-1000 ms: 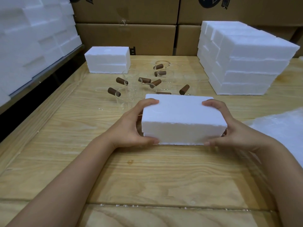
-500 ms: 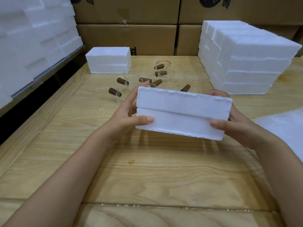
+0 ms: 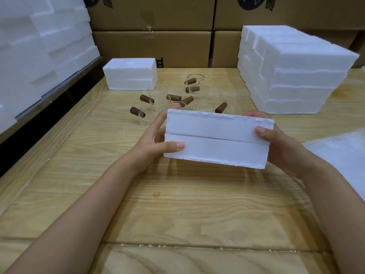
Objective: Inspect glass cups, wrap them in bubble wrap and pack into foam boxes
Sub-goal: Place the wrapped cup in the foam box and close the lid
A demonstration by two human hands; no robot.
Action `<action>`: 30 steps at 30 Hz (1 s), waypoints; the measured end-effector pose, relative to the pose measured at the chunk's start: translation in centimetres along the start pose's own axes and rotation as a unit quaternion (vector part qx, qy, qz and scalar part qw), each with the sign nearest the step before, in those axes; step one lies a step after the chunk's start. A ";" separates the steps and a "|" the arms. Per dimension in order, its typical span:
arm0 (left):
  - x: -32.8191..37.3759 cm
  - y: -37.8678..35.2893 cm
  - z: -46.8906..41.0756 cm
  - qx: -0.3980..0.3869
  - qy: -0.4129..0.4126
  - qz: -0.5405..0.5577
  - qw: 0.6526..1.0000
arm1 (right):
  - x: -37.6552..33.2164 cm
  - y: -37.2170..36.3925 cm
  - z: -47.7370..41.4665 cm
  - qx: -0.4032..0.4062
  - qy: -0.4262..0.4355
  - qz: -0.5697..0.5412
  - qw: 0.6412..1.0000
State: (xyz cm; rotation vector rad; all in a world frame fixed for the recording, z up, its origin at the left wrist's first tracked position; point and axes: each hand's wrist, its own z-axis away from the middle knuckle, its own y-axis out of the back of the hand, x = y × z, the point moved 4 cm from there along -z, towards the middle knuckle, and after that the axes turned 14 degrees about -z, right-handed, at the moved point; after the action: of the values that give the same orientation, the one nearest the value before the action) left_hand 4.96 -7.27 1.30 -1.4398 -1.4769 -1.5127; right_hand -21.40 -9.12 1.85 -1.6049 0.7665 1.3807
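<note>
A white foam box (image 3: 217, 139) is held above the wooden table (image 3: 177, 210), tipped so its long side with the seam between its two halves faces me. My left hand (image 3: 156, 139) grips its left end, thumb on the front. My right hand (image 3: 280, 145) grips its right end, thumb on the upper half. Behind the box, several clear glass cups with brown cylindrical handles (image 3: 173, 97) stand grouped on the table. A sheet of bubble wrap (image 3: 339, 155) lies at the right edge.
A second foam box (image 3: 130, 74) sits at the back left of the table. A tall stack of foam boxes (image 3: 296, 72) stands back right. More foam fills a shelf on the left (image 3: 39, 48). Cardboard cartons (image 3: 154, 46) line the back wall.
The foam box has been lifted off the table and tipped so its side faces me. Since half a second ago it has barely moved.
</note>
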 end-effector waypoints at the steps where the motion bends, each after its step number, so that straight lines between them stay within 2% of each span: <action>1: 0.0 -0.1 0.0 0.000 0.000 0.003 1.000 | -0.2 0.0 0.0 -0.002 0.006 0.006 1.000; 7: 1.9 -0.5 -0.1 -0.001 0.023 0.026 0.999 | -2.2 -0.2 0.2 0.013 0.081 0.027 0.996; 11: 4.3 1.3 -1.0 0.111 0.024 0.006 0.993 | -4.2 -2.4 -0.3 0.047 0.132 0.047 0.989; 14: 5.5 3.8 -2.5 0.142 -0.004 0.034 0.989 | -6.4 -4.7 -2.4 0.067 0.168 0.032 0.983; 19: 5.9 10.8 -7.4 0.183 -0.019 0.045 0.982 | -10.1 -8.0 -11.3 0.122 0.207 0.081 0.967; 30: 0.1 27.2 -19.3 0.293 0.019 0.043 0.955 | -9.8 -13.4 -35.2 0.049 0.187 0.036 0.980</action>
State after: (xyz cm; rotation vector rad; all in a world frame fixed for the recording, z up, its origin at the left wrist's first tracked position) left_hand 24.39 -31.39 13.71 -1.0883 -1.6318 -0.9238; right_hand 4.07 -35.44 14.89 -1.7956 1.1057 1.0817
